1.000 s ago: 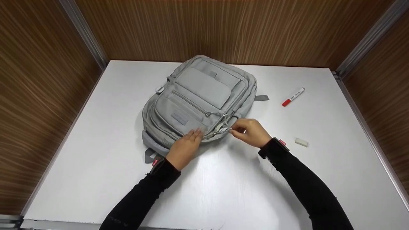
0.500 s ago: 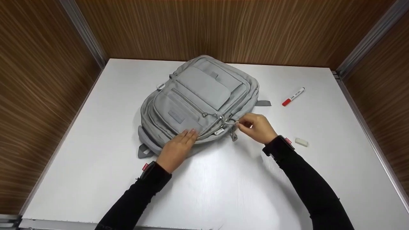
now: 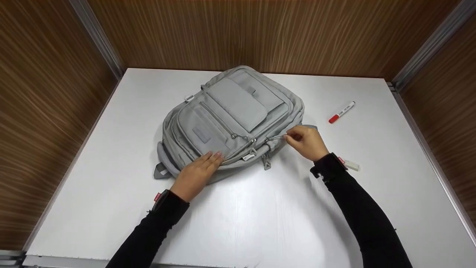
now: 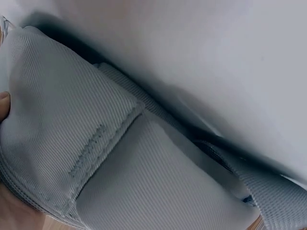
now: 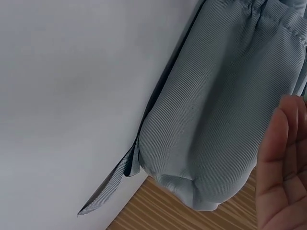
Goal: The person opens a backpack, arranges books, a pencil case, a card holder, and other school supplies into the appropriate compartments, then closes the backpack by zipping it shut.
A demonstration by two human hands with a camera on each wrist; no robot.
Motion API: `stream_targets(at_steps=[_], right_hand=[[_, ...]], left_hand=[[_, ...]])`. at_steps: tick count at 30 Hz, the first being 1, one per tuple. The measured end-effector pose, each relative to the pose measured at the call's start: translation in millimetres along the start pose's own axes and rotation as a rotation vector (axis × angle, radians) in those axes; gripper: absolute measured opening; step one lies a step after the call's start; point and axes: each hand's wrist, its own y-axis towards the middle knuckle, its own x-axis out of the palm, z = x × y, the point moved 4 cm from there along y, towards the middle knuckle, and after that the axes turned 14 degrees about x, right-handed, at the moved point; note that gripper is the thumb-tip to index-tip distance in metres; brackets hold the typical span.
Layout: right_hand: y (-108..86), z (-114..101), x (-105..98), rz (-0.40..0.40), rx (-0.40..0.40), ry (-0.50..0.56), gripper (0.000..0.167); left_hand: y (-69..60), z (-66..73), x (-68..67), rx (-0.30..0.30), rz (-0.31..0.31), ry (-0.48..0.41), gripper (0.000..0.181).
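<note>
A grey backpack (image 3: 238, 102) lies on its back, tilted across the white table. My left hand (image 3: 195, 175) rests on its near edge, fingers straight on the front panel; in the left wrist view a thumb tip (image 4: 4, 105) touches the side fabric. At the bag's right side, my right hand (image 3: 308, 143) pinches the end of a zipper pull cord (image 3: 276, 138) between thumb and forefinger. Other zipper pulls (image 3: 266, 162) and a white tag (image 3: 248, 157) hang close by. The right wrist view shows the right fingers (image 5: 273, 139) beside a side pocket (image 5: 211, 110); the cord is hidden there.
A white marker with a red cap (image 3: 342, 112) lies right of the bag. A small pale block (image 3: 352, 165) sits by my right wrist, partly covered. Wood-grain panels (image 3: 238, 35) wall the table at the back and both sides.
My right hand has drawn the zipper pull cord rightward and away along the bag's side. The backpack has turned slightly, and my left hand has shifted left with it.
</note>
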Motion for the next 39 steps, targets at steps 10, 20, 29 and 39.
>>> stream_targets(at_steps=[10, 20, 29, 39], right_hand=[[0.6, -5, 6, -0.029, 0.09, -0.005, 0.014], [-5.5, -48, 16, 0.021, -0.031, 0.006, 0.014], [-13.4, -71, 59, -0.081, 0.001, -0.124, 0.022], [-17.3, -68, 60, -0.12, 0.128, -0.075, 0.015]], left_hand=[[-21.3, -18.2, -15.7, -0.092, -0.044, -0.112, 0.069], [-51.9, -41.1, -25.7, -0.188, -0.08, -0.101, 0.055], [-42.7, -39.3, -21.8, -0.173, -0.042, -0.032, 0.034], [-40.2, -36.1, -21.0, -0.143, 0.009, 0.037, 0.027]])
